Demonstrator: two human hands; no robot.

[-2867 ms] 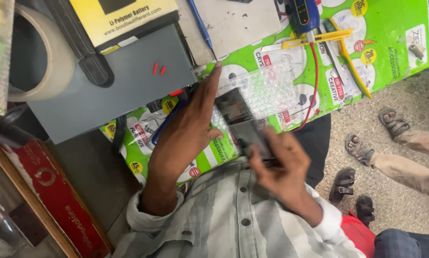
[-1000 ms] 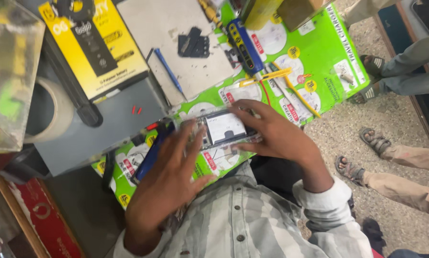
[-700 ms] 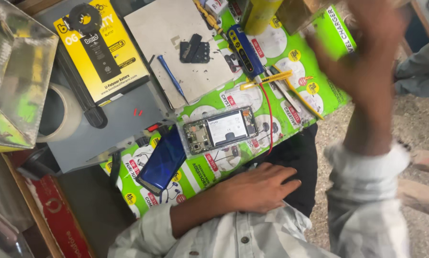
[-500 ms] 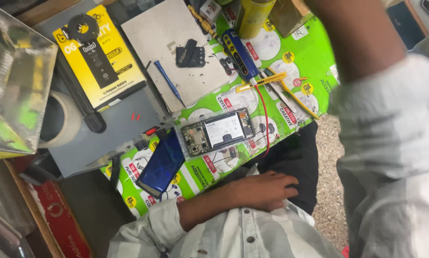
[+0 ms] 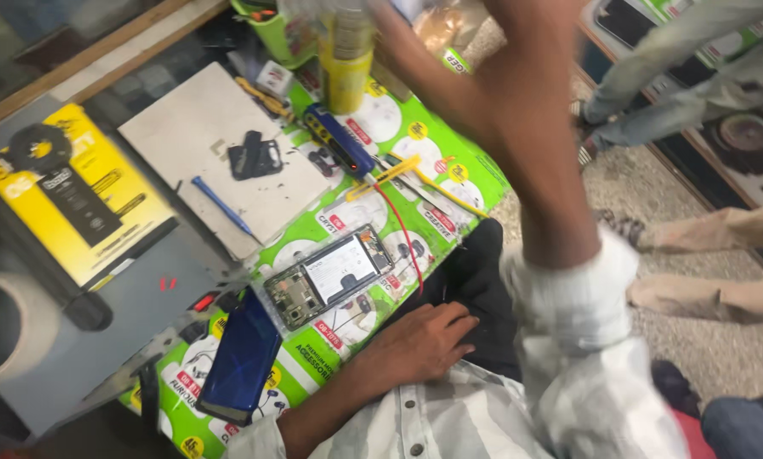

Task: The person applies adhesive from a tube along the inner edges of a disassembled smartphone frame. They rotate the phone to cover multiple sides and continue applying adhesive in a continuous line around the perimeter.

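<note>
Resting on the lap at the edge of the green board (image 5: 449, 183), the left hand (image 5: 424, 342) lay with fingers (image 5: 459, 319) loosely curled, holding nothing. An opened phone (image 5: 329, 276) lay on the board just beyond those fingertips, with a dark blue back cover (image 5: 241, 357) beside it. Raised and blurred, the right hand (image 5: 449, 76) reached toward a yellow can (image 5: 347, 59); whether its fingers were spread or pressed together could not be told.

The opened phone (image 5: 330, 276) lies on the printed mat (image 5: 449, 170); its back cover (image 5: 241, 357) lies left, the tester (image 5: 339, 140) behind.
</note>
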